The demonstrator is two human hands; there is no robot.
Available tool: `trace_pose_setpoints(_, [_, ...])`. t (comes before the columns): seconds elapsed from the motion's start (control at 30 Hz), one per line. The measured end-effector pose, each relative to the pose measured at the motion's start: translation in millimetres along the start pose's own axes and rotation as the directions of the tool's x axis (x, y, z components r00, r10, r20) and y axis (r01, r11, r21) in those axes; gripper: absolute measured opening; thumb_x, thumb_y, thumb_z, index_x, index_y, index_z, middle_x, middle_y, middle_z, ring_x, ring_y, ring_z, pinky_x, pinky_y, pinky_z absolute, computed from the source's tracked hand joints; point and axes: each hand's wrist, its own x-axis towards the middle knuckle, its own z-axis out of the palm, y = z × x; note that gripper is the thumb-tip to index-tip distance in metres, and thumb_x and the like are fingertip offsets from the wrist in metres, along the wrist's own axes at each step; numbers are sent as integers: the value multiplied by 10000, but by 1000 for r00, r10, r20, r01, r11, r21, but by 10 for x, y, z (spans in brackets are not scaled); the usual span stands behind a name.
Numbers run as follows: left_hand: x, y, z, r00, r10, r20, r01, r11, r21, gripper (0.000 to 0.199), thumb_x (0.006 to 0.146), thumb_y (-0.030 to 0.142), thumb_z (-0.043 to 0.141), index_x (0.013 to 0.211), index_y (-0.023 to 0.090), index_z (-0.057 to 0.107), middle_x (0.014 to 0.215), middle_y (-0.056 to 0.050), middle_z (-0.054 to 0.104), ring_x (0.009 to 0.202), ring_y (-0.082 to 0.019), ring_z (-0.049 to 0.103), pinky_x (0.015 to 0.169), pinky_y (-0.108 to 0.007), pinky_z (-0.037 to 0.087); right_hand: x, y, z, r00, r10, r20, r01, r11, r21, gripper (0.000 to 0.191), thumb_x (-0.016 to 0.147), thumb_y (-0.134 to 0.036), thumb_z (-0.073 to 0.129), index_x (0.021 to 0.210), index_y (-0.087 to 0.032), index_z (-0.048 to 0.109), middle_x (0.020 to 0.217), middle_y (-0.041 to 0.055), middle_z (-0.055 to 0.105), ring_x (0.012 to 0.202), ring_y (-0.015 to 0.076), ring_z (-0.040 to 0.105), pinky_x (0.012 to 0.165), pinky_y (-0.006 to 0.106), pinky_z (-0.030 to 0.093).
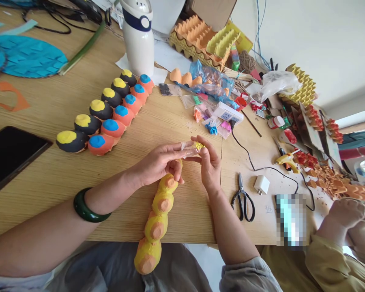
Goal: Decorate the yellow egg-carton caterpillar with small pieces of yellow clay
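I had the left hand and the right hand brought together above the counter, their fingertips meeting on a small clear plastic wrap with a yellow lump at its end. The left hand's fingers lay nearly straight and close together, pinching the wrap against the right hand, whose fingers curled around the yellow lump. I could not tell exactly how the wrap sat between the fingertips. A green bangle circled the left wrist.

Just below the left hand, its upper end almost touching the fingers, lay a yellow egg-carton strip with orange-tipped cups. Farther to the left of that hand, two painted egg-carton strips lay side by side: a black one with yellow tops and an orange one with blue tops. To the right of the right hand lay black-handled scissors and a white plug charger, with a yellow hot glue gun beyond them. Ahead of the hands sat a white power strip. Well to the right, a co-worker's hand hung near the counter's edge.
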Motion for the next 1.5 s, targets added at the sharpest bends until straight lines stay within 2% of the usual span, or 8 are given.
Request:
trace_pose_setpoints(0.1, [-14, -10, 16, 1000, 14, 13, -16, 988, 153, 516, 991, 344, 616, 1457, 122, 613, 555, 4, 680, 397, -151, 627, 486, -259, 581, -16, -14, 22, 999, 17, 26, -17, 999, -31, 360, 912, -459, 754, 1243, -320, 723, 1287, 23, 753, 936, 177, 758, 772, 349, 716])
trace_pose_setpoints(0.3, [-76, 15, 20, 993, 47, 106, -82, 929, 361, 513, 1032, 385, 565, 1476, 128, 587, 628, -4, 707, 452, -167, 697, 466, -217, 509, 59, 93, -68, 985, 136, -102, -132, 990, 47, 368, 954, -554, 651, 1130, -253, 766, 1004, 30, 822, 840, 196, 786, 686, 344, 702])
trace_pose_setpoints(0.47, [-79, 24, 29, 995, 61, 78, -86, 921, 380, 515, 1036, 395, 561, 1498, 167, 570, 1053, -107, 793, 525, -146, 739, 492, -205, 538, 103, 66, -107, 982, 152, -112, -131, 976, 172, 455, 942, -618, 629, 1117, -221, 765, 966, 53, 824, 887, 219, 792, 766, 388, 703])
trace_pose_setpoints(0.63, [-33, -44, 10, 994, 109, 31, -113, 935, 335, 575, 1026, 356, 572, 1569, 191, 482, 1444, -193, 650, 606, -158, 776, 574, -256, 635, 56, 41, -52, 991, 132, -20, -128, 984, 122, 508, 931, -663, 620, 1152, -225, 754, 995, 48, 811, 881, 216, 789, 764, 408, 711])
trace_pose_setpoints(0.83, [-45, -70, 26, 994, 106, 25, -107, 915, 390, 642, 1021, 367, 594, 1599, 134, 438, 1048, -133, 803, 625, -194, 786, 597, -257, 644, 40, 35, -46, 995, 100, -19, -100, 995, -8, 402, 861, -523, 785, 1165, -261, 752, 1018, 8, 810, 817, 174, 775, 732, 352, 714])
trace_pose_setpoints(1.07, [-67, -58, 56, 990, 140, -11, -122, 897, 424, 626, 1004, 393, 635, 1549, 108, 518, 701, -47, 757, 606, -227, 786, 577, -256, 624, 31, 58, -30, 989, 147, -33, -147, 989, -22, 392, 907, -578, 704, 1056, -225, 784, 846, 4, 791, 671, 168, 755, 637, 358, 719])
trace_pose_setpoints(1.37, [-46, -34, 43, 991, 122, -45, -105, 953, 285, 545, 904, 393, 762, 1385, 155, 668, 1198, -156, 786, 825, -251, 812, 658, -297, 654, 85, 92, -75, 979, 202, -10, -198, 967, 157, 445, 909, -630, 660, 1023, -220, 794, 827, 29, 789, 802, 219, 793, 715, 384, 716])
trace_pose_setpoints(1.5, [-15, -20, 23, 983, 109, -145, -91, 988, 127, 367, 877, 381, 784, 1155, 140, 777, 994, -104, 823, 699, -209, 791, 614, -272, 642, 26, 22, -44, 987, 155, 45, -158, 982, 104, 417, 932, -597, 657, 1106, -239, 781, 873, 32, 797, 858, 232, 800, 749, 398, 707])
